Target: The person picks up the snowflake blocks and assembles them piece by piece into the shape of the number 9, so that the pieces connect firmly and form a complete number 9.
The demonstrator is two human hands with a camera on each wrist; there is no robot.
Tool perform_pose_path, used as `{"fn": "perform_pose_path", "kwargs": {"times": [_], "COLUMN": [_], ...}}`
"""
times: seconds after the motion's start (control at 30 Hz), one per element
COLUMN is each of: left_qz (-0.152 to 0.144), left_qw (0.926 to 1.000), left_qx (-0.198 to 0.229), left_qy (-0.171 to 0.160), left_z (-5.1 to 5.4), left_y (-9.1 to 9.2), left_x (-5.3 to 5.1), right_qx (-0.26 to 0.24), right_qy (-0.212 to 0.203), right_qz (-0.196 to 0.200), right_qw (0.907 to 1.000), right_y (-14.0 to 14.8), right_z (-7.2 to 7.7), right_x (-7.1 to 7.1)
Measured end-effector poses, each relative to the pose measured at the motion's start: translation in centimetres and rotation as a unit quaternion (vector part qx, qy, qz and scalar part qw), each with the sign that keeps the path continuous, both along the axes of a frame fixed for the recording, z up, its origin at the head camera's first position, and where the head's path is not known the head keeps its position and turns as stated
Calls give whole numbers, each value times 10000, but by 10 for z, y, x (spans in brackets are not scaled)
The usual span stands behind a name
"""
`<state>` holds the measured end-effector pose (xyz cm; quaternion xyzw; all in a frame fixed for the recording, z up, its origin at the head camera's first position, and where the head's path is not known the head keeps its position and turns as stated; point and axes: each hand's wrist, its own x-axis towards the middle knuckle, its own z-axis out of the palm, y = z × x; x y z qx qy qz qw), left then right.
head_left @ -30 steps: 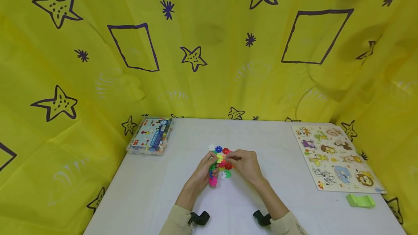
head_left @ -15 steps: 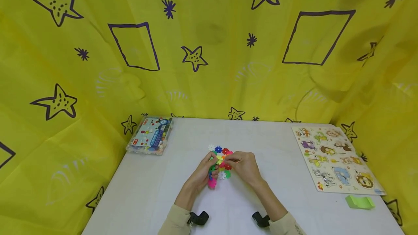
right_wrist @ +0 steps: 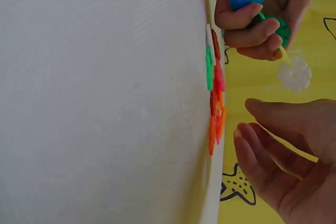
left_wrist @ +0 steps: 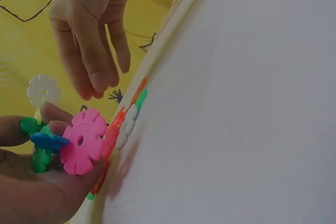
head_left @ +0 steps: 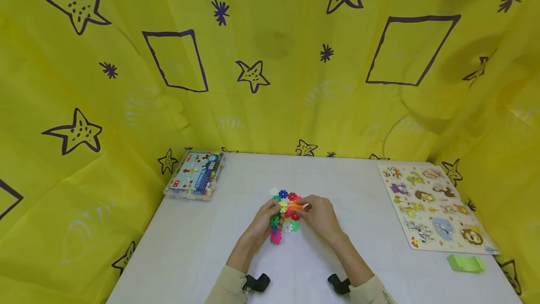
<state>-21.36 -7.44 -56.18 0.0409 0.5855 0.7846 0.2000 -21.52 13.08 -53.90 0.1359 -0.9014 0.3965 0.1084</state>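
My left hand (head_left: 258,227) grips a short chain of notched flower discs, its fingers curled round the green disc (right_wrist: 282,31). A pink disc (left_wrist: 83,141) and a blue disc (left_wrist: 48,141) stand at one end; past the thumb, a yellow piece (head_left: 283,207) joins a whitish disc (right_wrist: 295,74). My right hand (head_left: 322,218) hovers just right of that whitish end. In the right wrist view its thumb and fingers are apart, with nothing visible between them. Behind and below both hands lie loose discs, such as a blue one (head_left: 283,194) and a white one (head_left: 288,227).
A clear case with a printed lid (head_left: 195,172) is at the table's back left. An animal picture board (head_left: 436,210) lies on the right, with a light green block (head_left: 466,263) near its front edge. Yellow patterned cloth (head_left: 287,116) surrounds the white table (head_left: 185,243).
My right hand has drawn slightly right from the chain, and its fingertips have parted, showing orange discs behind. My left hand keeps its hold, with the green disc more visible.
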Motion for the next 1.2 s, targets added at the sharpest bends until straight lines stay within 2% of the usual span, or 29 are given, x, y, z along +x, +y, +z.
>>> {"fn": "perform_pose_path", "kwargs": {"times": [0.13, 0.23, 0.4, 0.53, 0.7, 0.93, 1.2], "left_qz": [138, 184, 62, -23, -32, 30, 89], "left_qw": [9999, 9998, 9999, 9998, 9996, 9999, 9997], "left_qx": [-26, -23, -109, -184, -266, -130, -117], "left_qy": [-75, -108, 1, 29, -7, -110, -180], "left_z": [-1, -1, 0, 1, 1, 1, -2], "left_y": [1, 1, 1, 1, 1, 1, 0], "left_x": [-1, -1, -1, 0, 0, -1, -2], "right_qx": [634, 948, 1132, 1045, 568, -514, -1661], "right_qy": [-363, -547, -733, -862, -1058, -1277, -1502], "right_qz": [-264, -321, -298, -342, -415, -173, 64], "right_qw": [9970, 9935, 9904, 9902, 9919, 9903, 9746], "right_y": [4, 7, 9, 10, 13, 14, 12], "right_z": [-1, -3, -5, -4, -3, 2, 14], "right_x": [0, 0, 0, -1, -4, -6, -3]}}
